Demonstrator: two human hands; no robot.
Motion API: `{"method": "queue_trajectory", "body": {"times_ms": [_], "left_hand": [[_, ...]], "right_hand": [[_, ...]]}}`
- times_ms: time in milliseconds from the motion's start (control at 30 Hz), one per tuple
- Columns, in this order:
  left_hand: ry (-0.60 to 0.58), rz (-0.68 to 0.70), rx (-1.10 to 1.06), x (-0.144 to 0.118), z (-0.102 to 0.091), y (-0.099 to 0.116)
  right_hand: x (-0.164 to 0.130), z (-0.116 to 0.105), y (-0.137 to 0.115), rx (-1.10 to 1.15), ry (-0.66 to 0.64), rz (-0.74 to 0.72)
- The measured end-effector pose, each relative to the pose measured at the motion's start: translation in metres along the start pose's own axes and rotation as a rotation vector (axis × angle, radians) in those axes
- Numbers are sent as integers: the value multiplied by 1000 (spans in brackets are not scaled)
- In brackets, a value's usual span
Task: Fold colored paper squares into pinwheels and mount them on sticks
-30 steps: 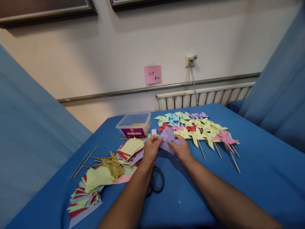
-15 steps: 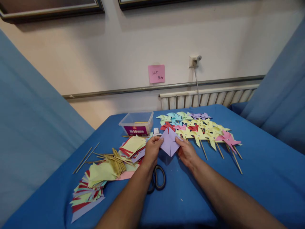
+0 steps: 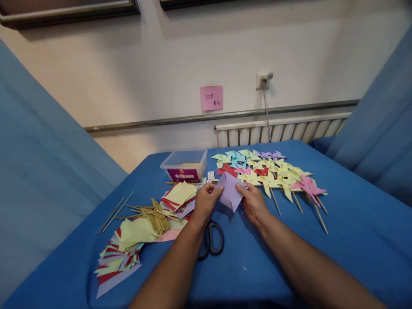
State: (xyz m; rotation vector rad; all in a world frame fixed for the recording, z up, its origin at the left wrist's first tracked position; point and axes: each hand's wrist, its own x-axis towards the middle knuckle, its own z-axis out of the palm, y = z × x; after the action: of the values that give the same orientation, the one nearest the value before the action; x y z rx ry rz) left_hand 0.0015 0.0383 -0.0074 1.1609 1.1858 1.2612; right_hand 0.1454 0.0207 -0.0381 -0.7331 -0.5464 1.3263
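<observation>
Both my hands hold one lilac paper square (image 3: 230,194) just above the blue table (image 3: 354,231). My left hand (image 3: 204,202) pinches its left corner. On the other side, my right hand (image 3: 254,202) grips the right edge. The sheet is tilted, with a corner pointing down. Black-handled scissors (image 3: 212,240) lie on the cloth right below my left wrist. A stack of coloured paper squares (image 3: 178,197) sits just left of my left hand.
Finished paper pinwheels (image 3: 273,174) on wooden sticks lie in rows behind my right hand. A clear plastic box (image 3: 186,165) stands at the back. Loose wooden sticks (image 3: 151,216) and a fanned pile of paper (image 3: 120,255) lie left. Blue curtains flank both sides.
The lilac sheet went from crumpled between my fingers to flat and spread, then tilted slightly. My hands stayed in the same spot.
</observation>
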Motion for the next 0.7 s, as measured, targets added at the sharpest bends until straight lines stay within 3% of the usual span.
{"method": "queue_trajectory", "body": {"times_ms": [167, 267, 333, 400, 533, 600, 700], "left_hand": [[32, 31, -33, 2, 1, -3], [181, 89, -78, 4, 1, -4], [261, 44, -104, 2, 0, -2], [208, -128, -186, -2, -1, 3], [-208, -584, -474, -13, -2, 14], [-243, -591, -535, -16, -1, 17], [-144, -372, -517, -16, 1, 17]], "right_hand": [[3, -4, 1, -144, 81, -161], [3, -5, -2, -297, 153, -293], [1, -3, -6, -407, 165, -383], [-4, -1, -10, -518, 125, -509], [-14, 2, -15, -669, -86, -728], [-16, 2, -15, -730, -182, -757], [-16, 1, -12, -784, -238, -751]]}}
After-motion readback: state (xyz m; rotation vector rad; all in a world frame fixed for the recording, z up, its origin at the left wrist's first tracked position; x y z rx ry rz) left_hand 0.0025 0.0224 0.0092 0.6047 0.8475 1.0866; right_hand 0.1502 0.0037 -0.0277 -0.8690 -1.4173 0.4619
